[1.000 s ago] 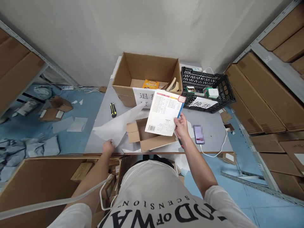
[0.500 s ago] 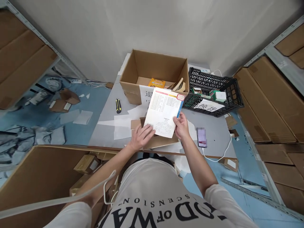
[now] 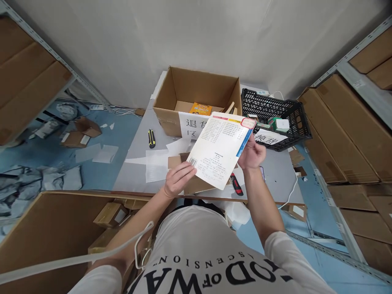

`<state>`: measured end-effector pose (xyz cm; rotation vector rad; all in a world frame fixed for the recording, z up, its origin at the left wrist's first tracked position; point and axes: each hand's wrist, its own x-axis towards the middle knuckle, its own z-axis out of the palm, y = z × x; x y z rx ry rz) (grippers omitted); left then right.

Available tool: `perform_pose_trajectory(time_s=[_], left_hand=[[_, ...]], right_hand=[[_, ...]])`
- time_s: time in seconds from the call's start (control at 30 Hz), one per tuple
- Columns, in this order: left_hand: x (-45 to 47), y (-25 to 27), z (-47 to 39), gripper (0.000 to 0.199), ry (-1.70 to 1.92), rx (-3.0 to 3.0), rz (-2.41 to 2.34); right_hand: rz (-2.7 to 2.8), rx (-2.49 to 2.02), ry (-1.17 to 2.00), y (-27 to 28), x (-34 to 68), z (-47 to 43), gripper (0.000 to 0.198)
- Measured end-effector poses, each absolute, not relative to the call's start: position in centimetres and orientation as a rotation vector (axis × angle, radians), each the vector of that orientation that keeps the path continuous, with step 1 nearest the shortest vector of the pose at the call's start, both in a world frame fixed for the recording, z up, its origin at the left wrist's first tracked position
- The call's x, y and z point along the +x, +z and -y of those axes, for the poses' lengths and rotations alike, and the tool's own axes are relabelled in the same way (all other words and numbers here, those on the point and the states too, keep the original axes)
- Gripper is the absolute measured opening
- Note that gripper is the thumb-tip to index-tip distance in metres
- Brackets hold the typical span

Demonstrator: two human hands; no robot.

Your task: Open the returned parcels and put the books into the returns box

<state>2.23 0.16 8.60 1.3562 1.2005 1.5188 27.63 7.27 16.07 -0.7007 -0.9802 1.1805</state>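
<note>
A thin white book [image 3: 219, 149] with printed text, a barcode and a blue strip is held up over the table, tilted. My left hand [image 3: 180, 178] pinches its lower left corner, near the barcode. At its right edge, my right hand [image 3: 251, 154] is closed on the book, the fingers partly hidden behind it. Beneath the book lies an opened small cardboard box [image 3: 199, 185], mostly covered. A red and black utility knife [image 3: 236, 184] shows just below the book's right side.
A large carton [image 3: 167, 118] with an orange book [image 3: 200, 109] inside stands at the back, beside a black crate [image 3: 277, 112] holding small boxes. A yellow and black cutter [image 3: 151, 139] and papers [image 3: 157, 165] lie left. Big open box [image 3: 45, 228] at lower left; shelves flank both sides.
The book has turned clockwise and come closer, shifting right. My right hand has moved up along its edge. The red knife has come into sight, while the phone is now mostly covered.
</note>
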Motion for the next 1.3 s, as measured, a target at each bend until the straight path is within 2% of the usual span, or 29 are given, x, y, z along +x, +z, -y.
perform_pose_trajectory(time_s=[0.13, 0.23, 0.43, 0.67, 0.83, 1.03, 1.17, 1.3], left_hand=[[3.3, 10.0, 0.8, 0.012, 1.708, 1.420, -1.269], [4.1, 10.2, 1.0, 0.015, 1.849, 1.150, -1.301], [4.8, 9.2, 0.5, 0.035, 1.580, 0.519, -1.085], [5.3, 7.6, 2.1, 0.040, 1.214, 0.446, -0.967], [5.2, 6.7, 2.1, 0.045, 1.197, 0.350, -0.990], [5.4, 5.8, 2.6, 0.044, 1.192, 0.376, -1.027], [5.6, 5.7, 3.4, 0.042, 1.168, 0.404, -0.995], [5.6, 5.6, 3.6, 0.042, 1.170, 0.416, -0.988]], right_hand=[[1.126, -0.806, 1.004, 17.4, 28.3, -10.6, 0.043], [1.226, -0.908, 0.866, 18.2, 28.2, -12.2, 0.038], [1.382, -0.893, 1.226, 19.8, 28.5, -13.3, 0.038], [1.473, -0.959, 1.367, 19.4, 28.6, -15.1, 0.027], [1.422, -0.962, 1.344, 18.9, 28.4, -15.8, 0.023], [1.326, -0.927, 1.464, 18.0, 28.5, -16.6, 0.023], [1.575, -0.947, 1.385, 18.1, 28.5, -16.6, 0.025], [1.715, -1.078, 1.447, 18.5, 28.6, -16.4, 0.029]])
